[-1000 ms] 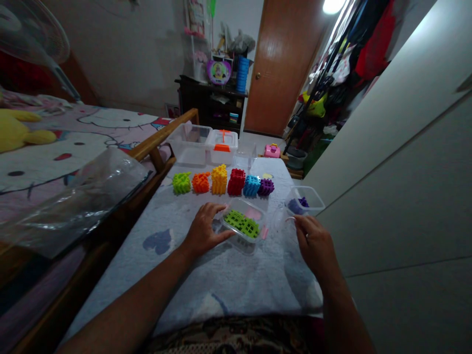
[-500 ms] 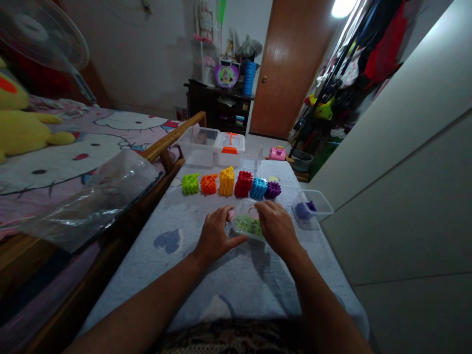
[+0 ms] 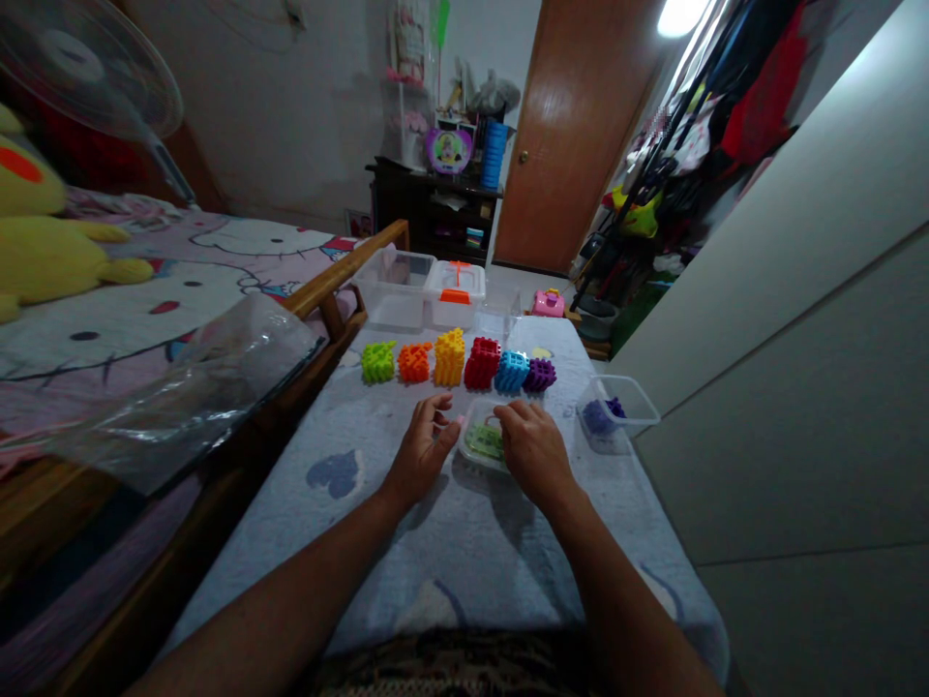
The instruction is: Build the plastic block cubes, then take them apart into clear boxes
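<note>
A small clear plastic box (image 3: 481, 441) with green contents and pink fittings sits on the cloth-covered table in front of me. My right hand (image 3: 535, 447) has its fingers curled over the box's right side, near a pink handle, and hides that part. On the left side, my left hand (image 3: 425, 450) is open, fingers apart, close to a pink clip. Behind the box stand stacks of interlocking plastic pieces: light green (image 3: 378, 362), orange (image 3: 414, 363), yellow (image 3: 450, 358), red (image 3: 483, 364), blue (image 3: 512, 371) and purple (image 3: 540, 375).
A clear open tub (image 3: 630, 418) with purple pieces stands at the table's right edge, by the white cabinet (image 3: 798, 387). At the far end are a larger clear bin (image 3: 392, 300) and an orange-clipped box (image 3: 455, 290). A wooden bed rail (image 3: 348, 271) borders the left.
My left hand has drawn back from the small box, its thumb coming off the front edge. My right hand has stayed on the box's right side, its fingers more curled.
</note>
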`<action>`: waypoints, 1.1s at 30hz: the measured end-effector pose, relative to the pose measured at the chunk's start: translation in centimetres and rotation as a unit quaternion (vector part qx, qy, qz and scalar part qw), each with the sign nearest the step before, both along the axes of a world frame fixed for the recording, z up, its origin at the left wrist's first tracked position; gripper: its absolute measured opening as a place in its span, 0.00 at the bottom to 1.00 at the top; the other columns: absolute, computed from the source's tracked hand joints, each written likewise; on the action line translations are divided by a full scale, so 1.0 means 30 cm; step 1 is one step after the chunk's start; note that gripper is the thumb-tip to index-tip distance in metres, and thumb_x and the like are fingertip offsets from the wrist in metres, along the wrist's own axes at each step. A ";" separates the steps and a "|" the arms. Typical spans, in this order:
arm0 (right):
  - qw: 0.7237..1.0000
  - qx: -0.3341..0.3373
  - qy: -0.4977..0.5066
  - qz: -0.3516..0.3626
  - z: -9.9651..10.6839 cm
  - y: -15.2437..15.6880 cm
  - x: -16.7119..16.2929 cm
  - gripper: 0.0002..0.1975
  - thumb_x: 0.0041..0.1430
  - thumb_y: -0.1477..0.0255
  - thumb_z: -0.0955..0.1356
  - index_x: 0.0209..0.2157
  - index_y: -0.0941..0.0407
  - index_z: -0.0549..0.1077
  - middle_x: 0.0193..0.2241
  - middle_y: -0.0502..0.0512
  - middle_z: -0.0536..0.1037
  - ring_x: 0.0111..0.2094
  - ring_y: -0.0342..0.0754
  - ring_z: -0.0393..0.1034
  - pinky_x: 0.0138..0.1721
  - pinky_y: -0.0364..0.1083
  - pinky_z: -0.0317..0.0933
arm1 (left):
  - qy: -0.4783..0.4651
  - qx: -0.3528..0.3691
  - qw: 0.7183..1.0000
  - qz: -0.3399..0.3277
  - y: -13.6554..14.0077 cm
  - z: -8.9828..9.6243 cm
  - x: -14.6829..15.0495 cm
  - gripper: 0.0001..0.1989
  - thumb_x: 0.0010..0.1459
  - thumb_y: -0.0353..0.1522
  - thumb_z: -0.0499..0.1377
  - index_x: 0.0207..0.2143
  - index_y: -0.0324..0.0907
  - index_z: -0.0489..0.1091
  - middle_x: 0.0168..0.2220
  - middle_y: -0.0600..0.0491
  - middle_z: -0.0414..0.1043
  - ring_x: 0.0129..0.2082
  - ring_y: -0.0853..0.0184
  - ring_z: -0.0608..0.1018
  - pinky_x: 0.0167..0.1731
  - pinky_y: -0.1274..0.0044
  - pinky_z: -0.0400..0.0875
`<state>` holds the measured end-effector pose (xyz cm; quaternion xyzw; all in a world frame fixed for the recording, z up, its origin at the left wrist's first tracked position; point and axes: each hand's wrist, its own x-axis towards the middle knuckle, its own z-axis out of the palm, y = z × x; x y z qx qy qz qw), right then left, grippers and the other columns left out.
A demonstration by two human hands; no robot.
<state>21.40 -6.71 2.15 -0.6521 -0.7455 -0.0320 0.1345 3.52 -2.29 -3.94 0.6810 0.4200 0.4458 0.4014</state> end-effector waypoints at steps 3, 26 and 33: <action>1.000 0.009 0.016 -0.001 -0.013 -0.005 -0.006 0.15 0.65 0.78 0.61 0.46 0.55 0.76 0.42 0.60 0.77 0.42 0.53 0.67 0.46 0.49 0.61 | -0.018 -0.059 0.998 -0.013 0.012 -0.010 0.013 0.26 0.62 0.47 0.53 0.56 0.40 0.61 0.48 0.47 0.66 0.43 0.63 0.72 0.46 0.67 0.69; 0.915 -0.039 0.385 -0.111 -0.171 -0.174 0.146 0.27 0.66 0.57 0.61 0.60 0.58 0.64 0.40 0.60 0.80 0.42 0.53 0.75 0.43 0.50 0.67 | -0.012 -0.137 0.986 -0.094 0.019 -0.020 0.029 0.22 0.64 0.48 0.52 0.51 0.41 0.62 0.28 0.57 0.68 0.28 0.67 0.73 0.27 0.77 0.64; 0.938 -0.038 0.310 -0.153 -0.134 -0.172 0.109 0.31 0.67 0.59 0.58 0.63 0.66 0.60 0.45 0.69 0.80 0.44 0.58 0.76 0.44 0.52 0.67 | 0.085 -0.036 0.995 -0.036 0.004 -0.004 0.030 0.23 0.65 0.45 0.51 0.54 0.40 0.65 0.24 0.60 0.61 0.25 0.68 0.70 0.28 0.77 0.63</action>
